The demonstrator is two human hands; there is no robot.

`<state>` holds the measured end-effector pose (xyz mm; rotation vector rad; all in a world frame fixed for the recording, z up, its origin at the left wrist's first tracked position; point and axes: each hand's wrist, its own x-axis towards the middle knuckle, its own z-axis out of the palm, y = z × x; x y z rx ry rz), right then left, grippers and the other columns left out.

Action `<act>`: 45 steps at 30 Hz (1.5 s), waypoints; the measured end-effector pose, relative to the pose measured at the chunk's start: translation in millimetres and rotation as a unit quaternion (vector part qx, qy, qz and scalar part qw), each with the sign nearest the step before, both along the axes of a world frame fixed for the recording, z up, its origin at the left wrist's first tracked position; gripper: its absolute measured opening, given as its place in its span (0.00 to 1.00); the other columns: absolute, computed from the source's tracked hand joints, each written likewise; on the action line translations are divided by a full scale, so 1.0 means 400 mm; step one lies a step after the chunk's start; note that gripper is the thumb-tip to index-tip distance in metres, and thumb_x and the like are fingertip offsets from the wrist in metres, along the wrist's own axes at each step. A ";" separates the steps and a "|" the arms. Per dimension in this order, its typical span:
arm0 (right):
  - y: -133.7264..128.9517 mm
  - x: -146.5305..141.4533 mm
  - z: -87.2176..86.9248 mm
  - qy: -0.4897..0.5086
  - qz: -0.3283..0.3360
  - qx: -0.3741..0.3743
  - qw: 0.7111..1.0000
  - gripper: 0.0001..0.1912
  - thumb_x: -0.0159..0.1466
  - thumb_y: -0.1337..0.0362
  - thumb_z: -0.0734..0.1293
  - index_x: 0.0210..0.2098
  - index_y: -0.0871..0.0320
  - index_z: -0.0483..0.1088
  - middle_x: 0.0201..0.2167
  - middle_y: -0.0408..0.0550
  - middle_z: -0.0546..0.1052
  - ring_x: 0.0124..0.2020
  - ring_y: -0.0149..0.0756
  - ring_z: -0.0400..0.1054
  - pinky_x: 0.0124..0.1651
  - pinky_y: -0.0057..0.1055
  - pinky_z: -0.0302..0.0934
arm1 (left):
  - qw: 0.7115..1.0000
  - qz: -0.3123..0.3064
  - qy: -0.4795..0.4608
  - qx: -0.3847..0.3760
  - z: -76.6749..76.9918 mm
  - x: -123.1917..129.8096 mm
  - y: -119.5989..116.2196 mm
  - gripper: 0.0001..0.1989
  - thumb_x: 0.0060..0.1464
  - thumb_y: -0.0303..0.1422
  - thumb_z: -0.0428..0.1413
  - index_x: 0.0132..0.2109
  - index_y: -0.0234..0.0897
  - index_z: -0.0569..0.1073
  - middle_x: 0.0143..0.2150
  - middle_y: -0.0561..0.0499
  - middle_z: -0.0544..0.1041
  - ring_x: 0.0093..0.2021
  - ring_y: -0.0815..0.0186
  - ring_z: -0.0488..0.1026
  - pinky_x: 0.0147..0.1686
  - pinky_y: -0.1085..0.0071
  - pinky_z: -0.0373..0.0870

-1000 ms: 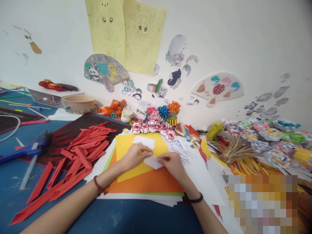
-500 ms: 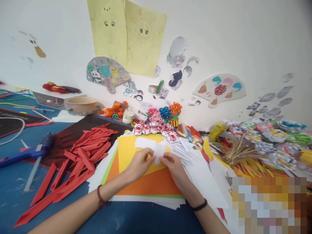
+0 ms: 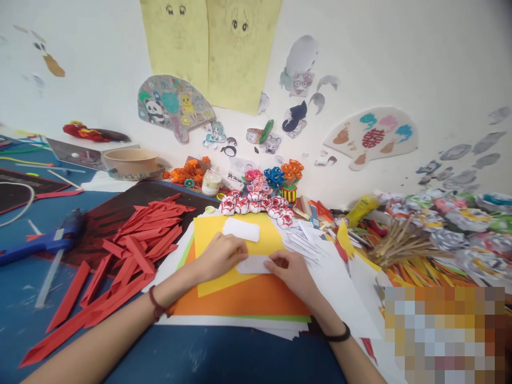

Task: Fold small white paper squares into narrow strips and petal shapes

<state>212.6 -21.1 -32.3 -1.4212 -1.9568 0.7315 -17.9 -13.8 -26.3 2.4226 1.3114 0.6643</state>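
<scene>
Two small white paper rectangles lie over one large yellow paper sheet [image 3: 268,229]: the farther slip [image 3: 242,229] flat near the sheet's far edge, the nearer slip [image 3: 254,265] over its near part. The person's right hand [image 3: 290,269] pinches the nearer slip's right end between closed thumb and finger. The left hand [image 3: 222,258], fingers curled and thumb near the index tip, is at that slip's left end; whether it grips it cannot be told. Yellow surface shows between the slips.

One orange sheet [image 3: 240,304] projects beyond the yellow sheet's near edge, bordering blue tabletop [image 3: 192,352]. Left of the yellow sheet, folded red paper strips [image 3: 140,245] overlap too much to count; beyond them is one blue glue gun [image 3: 56,242], its handle cut off. Far right of the sheet, a pixelated patch hides whatever lies there.
</scene>
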 end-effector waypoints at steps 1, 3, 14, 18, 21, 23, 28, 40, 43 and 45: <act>-0.003 -0.002 0.000 -0.011 -0.003 0.012 1.000 0.09 0.57 0.59 0.70 0.25 0.59 0.75 0.21 0.43 0.73 0.23 0.32 0.63 0.28 0.29 0.54 | 1.000 0.001 -0.001 0.001 -0.003 -0.002 0.001 0.08 0.59 0.34 0.53 0.33 0.39 0.73 0.33 0.55 0.78 0.38 0.64 0.71 0.41 0.66 0.54; -0.008 -0.004 -0.001 -0.019 -0.003 0.030 0.999 0.09 0.56 0.61 0.71 0.23 0.59 0.74 0.20 0.42 0.72 0.23 0.32 0.62 0.28 0.28 0.53 | 1.000 -0.001 -0.002 0.007 -0.008 -0.004 0.001 0.06 0.57 0.35 0.56 0.33 0.39 0.73 0.34 0.55 0.78 0.40 0.63 0.70 0.40 0.66 0.54; 0.002 0.012 -0.001 -0.002 0.021 0.046 0.999 0.03 0.55 0.69 0.71 0.25 0.58 0.76 0.23 0.43 0.76 0.25 0.32 0.65 0.31 0.29 0.57 | 0.999 0.007 -0.001 0.032 -0.023 0.006 0.001 0.05 0.56 0.34 0.58 0.33 0.40 0.73 0.34 0.56 0.78 0.41 0.64 0.70 0.41 0.66 0.52; 0.006 0.016 -0.007 0.007 0.023 0.052 0.998 0.02 0.54 0.70 0.72 0.27 0.58 0.76 0.23 0.44 0.75 0.25 0.33 0.66 0.30 0.29 0.58 | 0.999 -0.018 0.004 0.045 -0.019 0.001 -0.008 0.05 0.59 0.35 0.56 0.36 0.42 0.75 0.36 0.56 0.79 0.41 0.64 0.70 0.40 0.65 0.52; 0.006 0.017 -0.005 0.018 0.055 0.073 0.996 0.05 0.55 0.71 0.71 0.31 0.58 0.77 0.27 0.45 0.76 0.27 0.33 0.67 0.32 0.29 0.60 | 0.998 -0.023 -0.008 0.050 -0.022 0.002 -0.011 0.06 0.60 0.34 0.54 0.37 0.41 0.75 0.36 0.54 0.79 0.41 0.63 0.70 0.40 0.66 0.55; 0.005 0.016 -0.003 0.019 0.073 0.093 0.993 0.05 0.56 0.72 0.71 0.31 0.57 0.78 0.28 0.45 0.77 0.28 0.33 0.68 0.33 0.29 0.60 | 0.998 -0.034 -0.029 0.055 -0.026 0.004 -0.011 0.07 0.61 0.34 0.54 0.37 0.40 0.76 0.35 0.52 0.78 0.40 0.63 0.70 0.41 0.66 0.57; 0.005 0.019 -0.009 -0.005 0.069 0.111 0.991 0.07 0.57 0.73 0.70 0.26 0.56 0.77 0.25 0.44 0.77 0.28 0.34 0.69 0.32 0.30 0.61 | 0.996 -0.043 -0.032 0.078 -0.025 0.005 -0.019 0.11 0.62 0.32 0.52 0.35 0.39 0.77 0.31 0.50 0.77 0.37 0.64 0.69 0.40 0.67 0.60; -0.014 0.023 -0.021 -0.156 0.152 0.293 0.931 0.13 0.68 0.71 0.60 0.34 0.59 0.76 0.25 0.48 0.73 0.31 0.36 0.64 0.33 0.31 0.57 | 0.978 -0.087 0.110 0.154 -0.011 0.015 -0.053 0.14 0.64 0.26 0.46 0.40 0.39 0.76 0.31 0.48 0.72 0.37 0.62 0.63 0.35 0.66 0.57; -0.021 0.023 -0.023 -0.190 0.145 0.306 0.921 0.15 0.69 0.70 0.58 0.35 0.59 0.76 0.24 0.48 0.71 0.30 0.35 0.62 0.32 0.31 0.55 | 0.979 -0.066 0.113 0.157 -0.008 0.019 -0.055 0.13 0.63 0.25 0.46 0.38 0.39 0.76 0.30 0.49 0.71 0.36 0.62 0.63 0.36 0.66 0.56; -0.024 0.022 -0.023 -0.200 0.141 0.301 0.922 0.15 0.69 0.70 0.58 0.35 0.59 0.76 0.24 0.47 0.71 0.30 0.35 0.62 0.32 0.31 0.55 | 0.981 -0.053 0.101 0.158 -0.004 0.023 -0.056 0.13 0.63 0.26 0.46 0.38 0.39 0.75 0.30 0.49 0.71 0.36 0.62 0.63 0.36 0.65 0.55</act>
